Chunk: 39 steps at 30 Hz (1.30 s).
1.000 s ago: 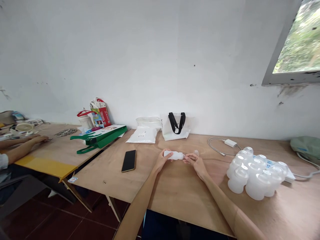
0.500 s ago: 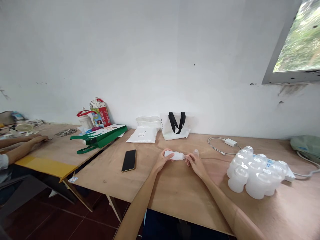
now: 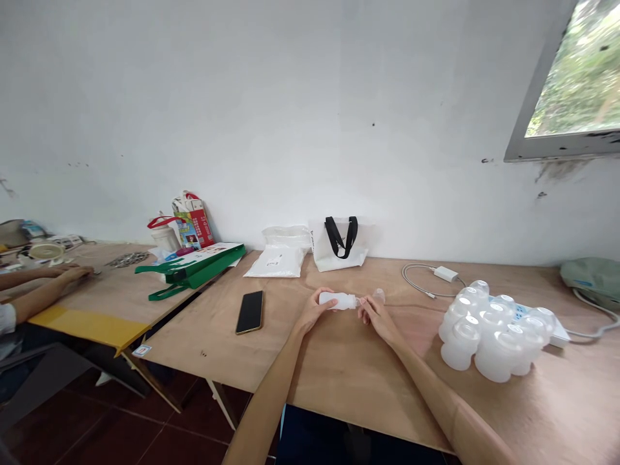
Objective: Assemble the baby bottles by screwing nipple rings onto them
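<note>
White plaster walls [image 3: 290, 116] rise behind a plywood table [image 3: 339, 381], with a window [image 3: 571, 84] showing green leaves at upper right. Near the table's front edge, the person's left hand [image 3: 314, 312] curls around a white plastic bottle [image 3: 338, 300], which lies on its side, held above the wood. The right hand [image 3: 376, 314] meets the bottle's narrow end, its fingertips drawn together by a clear plastic piece [image 3: 379, 296]. I cannot tell whether they are gripping that piece.

A black phone [image 3: 249, 312] lies to the left of the hands. Behind them stand a white bag with black handles [image 3: 339, 245] and white packets [image 3: 277, 261]. To the right, upturned translucent bottles [image 3: 489, 339] sit clustered beside a white charger with its cable [image 3: 445, 274].

On a second table [image 3: 104, 290] at left, a co-worker's hands [image 3: 72, 274] rest near a pile of small metal pieces [image 3: 128, 259]. A green bag [image 3: 194, 271] lies across the corner of the plywood table.
</note>
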### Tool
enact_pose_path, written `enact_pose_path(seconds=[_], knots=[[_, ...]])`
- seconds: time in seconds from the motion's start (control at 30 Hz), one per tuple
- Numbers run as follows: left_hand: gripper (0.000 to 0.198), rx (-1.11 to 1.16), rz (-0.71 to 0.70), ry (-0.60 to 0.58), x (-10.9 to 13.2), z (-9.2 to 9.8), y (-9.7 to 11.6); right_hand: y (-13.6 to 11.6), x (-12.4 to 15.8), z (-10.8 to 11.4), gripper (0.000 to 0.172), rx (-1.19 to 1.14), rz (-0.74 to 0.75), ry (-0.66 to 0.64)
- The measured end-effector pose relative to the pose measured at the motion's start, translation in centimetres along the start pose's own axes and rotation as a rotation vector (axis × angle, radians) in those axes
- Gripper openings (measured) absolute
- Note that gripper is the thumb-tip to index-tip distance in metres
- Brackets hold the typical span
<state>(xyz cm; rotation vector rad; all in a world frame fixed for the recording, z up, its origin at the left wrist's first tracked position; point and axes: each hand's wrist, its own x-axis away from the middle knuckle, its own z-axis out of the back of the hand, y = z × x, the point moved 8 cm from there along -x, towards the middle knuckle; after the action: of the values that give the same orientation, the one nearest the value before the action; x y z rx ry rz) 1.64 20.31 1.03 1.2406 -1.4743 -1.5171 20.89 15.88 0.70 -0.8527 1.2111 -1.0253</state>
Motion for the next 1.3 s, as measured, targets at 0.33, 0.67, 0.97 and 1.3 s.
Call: enact_pose_path(seconds=[0.33,0.67,0.97,1.3], knots=[[0.058,-0.132,-0.092,0.078,0.1,0.2,1.1,1.4,-0.5,0.4,0.063,-0.011,-0.092,0.047],[0.054,-0.128,0.053,0.086,-0.7,0.5,-1.1,0.3,0.0,0.9,0.045,0.174,0.045,0.033],[0.053,-0.125,0.021,0.09,-0.4,0.5,-0.5,-0.2,0.0,0.5,0.045,0.106,0.09,-0.017],[0.043,-0.252,-0.17,0.132,-0.3,0.4,0.9,0.4,-0.2,1.2,0.051,0.013,0.021,0.049]])
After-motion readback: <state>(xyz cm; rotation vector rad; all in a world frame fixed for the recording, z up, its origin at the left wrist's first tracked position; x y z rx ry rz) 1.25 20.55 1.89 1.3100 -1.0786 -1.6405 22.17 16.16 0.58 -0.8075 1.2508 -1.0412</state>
